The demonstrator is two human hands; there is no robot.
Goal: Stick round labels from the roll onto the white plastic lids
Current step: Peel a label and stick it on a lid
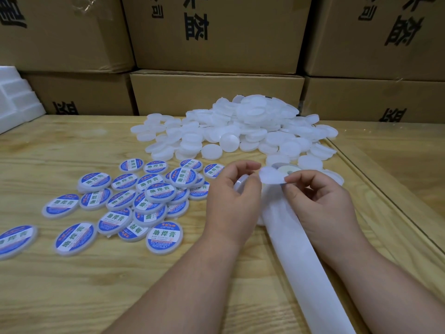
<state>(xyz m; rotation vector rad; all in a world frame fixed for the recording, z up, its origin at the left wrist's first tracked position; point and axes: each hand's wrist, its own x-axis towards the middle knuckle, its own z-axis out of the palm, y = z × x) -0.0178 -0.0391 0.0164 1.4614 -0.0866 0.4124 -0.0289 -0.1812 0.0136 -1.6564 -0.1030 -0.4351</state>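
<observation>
My left hand (234, 191) grips a white plastic lid (240, 182), of which only the rim shows between the fingers. My right hand (320, 198) pinches a round label (271, 177) by its edge; its blank white back faces me, right beside the left hand's fingertips. Behind the label lies the label roll (287, 169) with a yellowish core. Its white backing strip (310, 266) runs toward me under my right forearm. A heap of bare white lids (240, 126) sits behind the hands. Several lids with blue labels (144, 198) are spread out to the left.
Stacked cardboard boxes (216, 90) wall off the back of the wooden table (72, 297). White foam blocks (16, 102) stand at the far left. A raised table edge (385, 201) runs diagonally on the right.
</observation>
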